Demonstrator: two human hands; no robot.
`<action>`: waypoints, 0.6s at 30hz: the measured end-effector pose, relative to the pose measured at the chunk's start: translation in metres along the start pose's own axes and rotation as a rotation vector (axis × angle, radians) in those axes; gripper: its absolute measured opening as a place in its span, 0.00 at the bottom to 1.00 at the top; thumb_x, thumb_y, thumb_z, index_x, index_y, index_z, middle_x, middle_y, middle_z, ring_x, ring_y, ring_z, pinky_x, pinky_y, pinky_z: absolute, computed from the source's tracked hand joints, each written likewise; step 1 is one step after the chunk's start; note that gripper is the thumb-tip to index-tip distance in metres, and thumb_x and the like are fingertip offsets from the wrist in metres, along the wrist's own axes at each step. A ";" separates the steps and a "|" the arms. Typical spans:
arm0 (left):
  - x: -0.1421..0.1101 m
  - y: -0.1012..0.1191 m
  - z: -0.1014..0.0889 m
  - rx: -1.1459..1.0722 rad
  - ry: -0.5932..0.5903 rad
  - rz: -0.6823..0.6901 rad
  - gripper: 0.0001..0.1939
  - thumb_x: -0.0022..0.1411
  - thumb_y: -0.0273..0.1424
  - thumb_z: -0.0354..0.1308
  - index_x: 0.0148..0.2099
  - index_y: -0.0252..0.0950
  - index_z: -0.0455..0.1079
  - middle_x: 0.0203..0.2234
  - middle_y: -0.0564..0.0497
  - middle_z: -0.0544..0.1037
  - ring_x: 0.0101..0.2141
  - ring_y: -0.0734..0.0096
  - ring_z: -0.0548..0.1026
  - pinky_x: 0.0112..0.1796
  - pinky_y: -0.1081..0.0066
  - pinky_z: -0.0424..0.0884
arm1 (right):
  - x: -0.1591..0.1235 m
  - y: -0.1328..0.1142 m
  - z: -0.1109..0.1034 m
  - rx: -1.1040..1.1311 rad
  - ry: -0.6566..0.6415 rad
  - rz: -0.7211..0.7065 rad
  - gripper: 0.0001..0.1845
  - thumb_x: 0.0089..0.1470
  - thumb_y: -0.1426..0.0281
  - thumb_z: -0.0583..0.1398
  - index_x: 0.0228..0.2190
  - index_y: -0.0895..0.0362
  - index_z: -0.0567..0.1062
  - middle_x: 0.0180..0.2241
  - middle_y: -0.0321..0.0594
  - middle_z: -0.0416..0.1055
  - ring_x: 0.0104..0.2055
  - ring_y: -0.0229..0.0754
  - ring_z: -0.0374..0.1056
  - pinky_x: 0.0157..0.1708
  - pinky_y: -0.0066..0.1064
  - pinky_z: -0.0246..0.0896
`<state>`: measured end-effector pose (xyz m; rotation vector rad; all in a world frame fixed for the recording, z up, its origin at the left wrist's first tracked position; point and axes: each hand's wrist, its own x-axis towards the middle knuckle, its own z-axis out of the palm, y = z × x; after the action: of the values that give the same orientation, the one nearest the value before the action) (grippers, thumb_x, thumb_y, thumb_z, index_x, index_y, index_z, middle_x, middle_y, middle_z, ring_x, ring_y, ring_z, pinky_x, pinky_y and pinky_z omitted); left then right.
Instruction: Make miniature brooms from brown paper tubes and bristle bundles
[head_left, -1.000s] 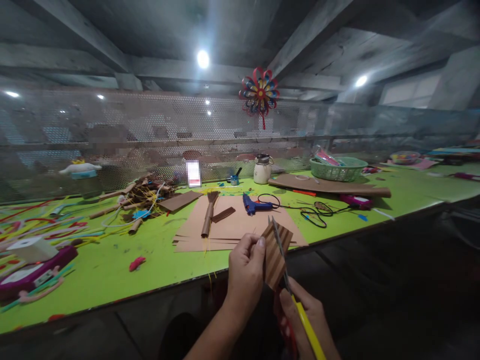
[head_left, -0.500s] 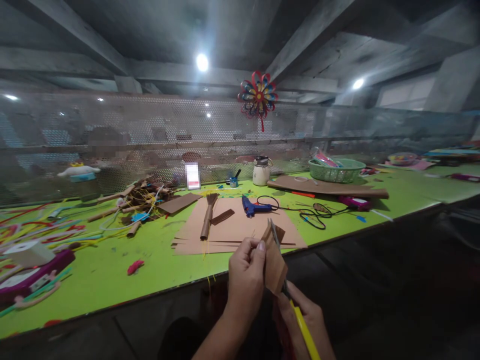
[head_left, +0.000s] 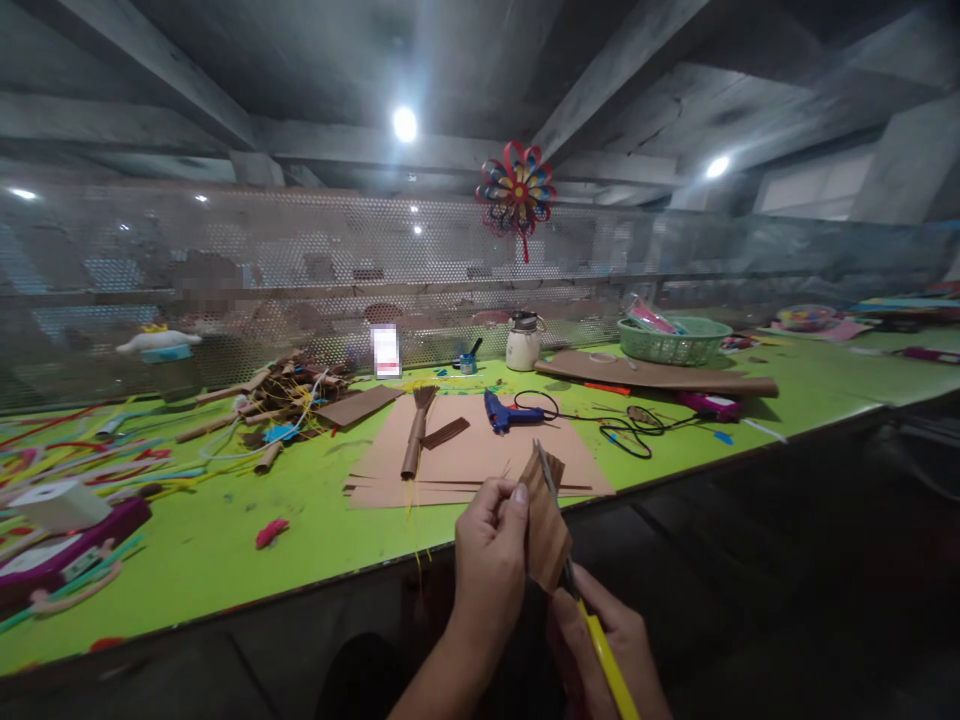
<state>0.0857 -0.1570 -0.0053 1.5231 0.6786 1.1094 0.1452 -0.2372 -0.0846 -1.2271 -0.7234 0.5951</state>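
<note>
My left hand (head_left: 491, 555) pinches a folded piece of brown paper (head_left: 546, 530) between thumb and fingers, just off the table's front edge. In my right hand (head_left: 604, 640) are scissors with yellow handles (head_left: 611, 665); their blades lie along the right side of the brown paper, tips pointing up and away. Beyond my hands, flat sheets of brown paper (head_left: 480, 455) rest on the table. On these lie a rolled paper tube with a fringed end (head_left: 415, 440), a fringed brown strip (head_left: 445, 433) and a blue glue gun (head_left: 510, 412).
The green table (head_left: 202, 540) runs across the view. Brown paper rolls (head_left: 274, 400) and coloured strands are heaped at the left. Behind the sheets stand a white jug (head_left: 523, 345) and a green basket (head_left: 671, 342). A black cord (head_left: 637, 425) loops right of the glue gun.
The brown paper in my left hand has turned slightly and moved a little left, its striped face showing more. The scissors have shifted slightly along with it.
</note>
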 end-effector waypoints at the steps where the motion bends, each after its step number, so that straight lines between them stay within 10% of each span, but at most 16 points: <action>1: 0.000 0.000 0.000 0.000 0.005 -0.001 0.14 0.58 0.40 0.53 0.29 0.34 0.63 0.18 0.57 0.60 0.21 0.77 0.56 0.23 0.77 0.54 | 0.000 -0.001 0.001 0.001 0.003 0.002 0.26 0.46 0.52 0.60 0.37 0.62 0.76 0.17 0.31 0.52 0.19 0.32 0.44 0.14 0.23 0.42; 18: -0.002 0.000 -0.004 0.161 0.057 0.099 0.13 0.59 0.39 0.51 0.29 0.34 0.65 0.20 0.55 0.66 0.23 0.74 0.62 0.26 0.75 0.58 | -0.004 -0.002 0.001 0.003 -0.019 0.088 0.28 0.43 0.49 0.60 0.34 0.62 0.75 0.12 0.28 0.52 0.14 0.30 0.45 0.12 0.22 0.42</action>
<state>0.0816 -0.1570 -0.0062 1.6822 0.7531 1.1997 0.1422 -0.2403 -0.0838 -1.2573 -0.6866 0.6806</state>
